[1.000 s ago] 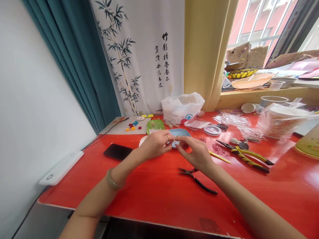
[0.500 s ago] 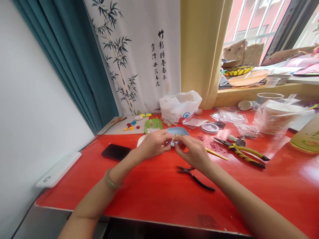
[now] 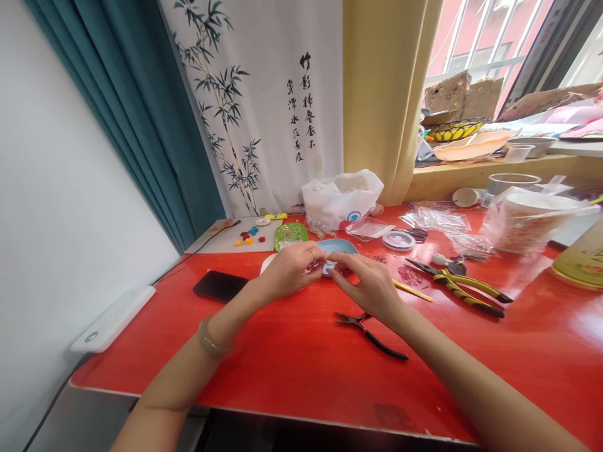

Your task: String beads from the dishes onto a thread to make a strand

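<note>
My left hand [image 3: 296,269] is closed in a pinch, a ring on one finger and a bangle on the wrist. Facing it, almost touching fingertips, is my right hand [image 3: 370,281], its thumb and forefinger curled toward the left fingers. Whatever small thing lies between the fingertips is too small to make out. Just behind the hands, a blue tray [image 3: 349,246] of small shiny beads is partly covered by them. A white dish [image 3: 266,263] peeks out behind the left hand. Black-handled pliers [image 3: 377,339] lie on the table below my right hand.
On the red table [image 3: 282,364] lie a phone [image 3: 219,286], a green tray [image 3: 284,233] of beads, and yellow-black pliers [image 3: 459,287]. A white plastic bag [image 3: 340,199] stands at the back. A bagged tub [image 3: 525,220] and a bottle [image 3: 581,257] are at right.
The right forefinger and thumb have shifted slightly and look more spread beside the left fingertips. Both hands stay in nearly the same place. The camera view has shifted slightly.
</note>
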{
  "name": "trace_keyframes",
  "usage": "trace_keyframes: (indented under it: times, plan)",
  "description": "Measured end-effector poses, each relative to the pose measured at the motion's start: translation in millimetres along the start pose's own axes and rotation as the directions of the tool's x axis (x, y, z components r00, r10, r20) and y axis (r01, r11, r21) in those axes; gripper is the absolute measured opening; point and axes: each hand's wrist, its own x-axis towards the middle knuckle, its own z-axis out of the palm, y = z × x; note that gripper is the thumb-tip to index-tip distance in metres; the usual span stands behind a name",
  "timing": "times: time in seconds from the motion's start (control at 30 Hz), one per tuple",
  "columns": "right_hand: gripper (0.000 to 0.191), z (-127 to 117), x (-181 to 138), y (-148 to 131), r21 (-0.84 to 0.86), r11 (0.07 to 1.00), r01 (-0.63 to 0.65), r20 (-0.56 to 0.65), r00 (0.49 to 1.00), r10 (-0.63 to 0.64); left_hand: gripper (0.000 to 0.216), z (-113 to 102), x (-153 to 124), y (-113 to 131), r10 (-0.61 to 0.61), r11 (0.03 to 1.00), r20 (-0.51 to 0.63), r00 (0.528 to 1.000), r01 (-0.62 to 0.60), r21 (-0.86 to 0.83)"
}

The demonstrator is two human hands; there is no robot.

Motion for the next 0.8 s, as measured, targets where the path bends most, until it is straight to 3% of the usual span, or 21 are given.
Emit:
trace_keyframes:
  times: [0.8]
  plan:
    - [0.016,-3.9,2.1,-1.2,0.068,0.998,0.01,-0.053,0.999,-0.007,0.014,2.1,-0.2,-4.3,-0.064,0.983,-0.007,0.998,0.062,-0.171]
